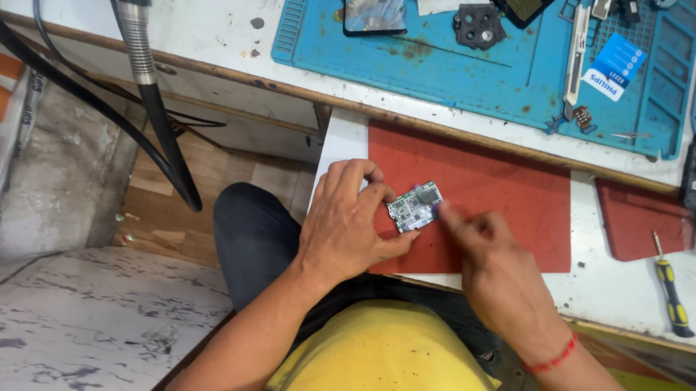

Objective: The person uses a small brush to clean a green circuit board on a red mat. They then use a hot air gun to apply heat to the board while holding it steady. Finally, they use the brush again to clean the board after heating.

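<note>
A small circuit board (415, 206) is held on the red mat (504, 194), between both hands. It is pinched at its left edge by the left hand (351, 223); its right edge is touched by the right hand (490, 252) fingertips. Its long axis is tilted up to the right.

A white workbench (214, 33) with a worn wooden edge stands over a wood-plank and marbled grey floor (84, 325) in even light

blue-and-white label card (613, 66) on blue mat (478, 76), dark phone screen (376, 9)
</note>
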